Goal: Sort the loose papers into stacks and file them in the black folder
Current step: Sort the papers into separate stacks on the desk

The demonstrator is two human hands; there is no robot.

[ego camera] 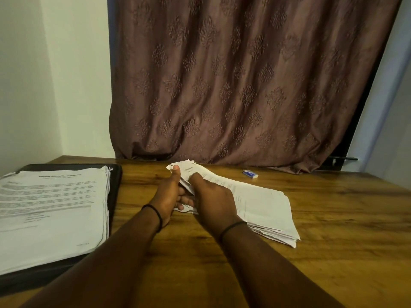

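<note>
A pile of loose white papers (262, 203) lies on the wooden table in the middle, its left end lifted. My left hand (169, 194) grips that raised left edge, thumb on top near the far corner. My right hand (211, 196) holds the same edge just beside it, fingers curled over the sheets. At the left lies the open black folder (115, 187) with a thick stack of printed sheets (51, 210) resting on it.
The wooden table (333, 241) runs to the right and front. A small blue-and-white eraser (250, 174) lies near the far edge. A brown patterned curtain (233, 81) hangs behind the table, and a white wall stands at the left.
</note>
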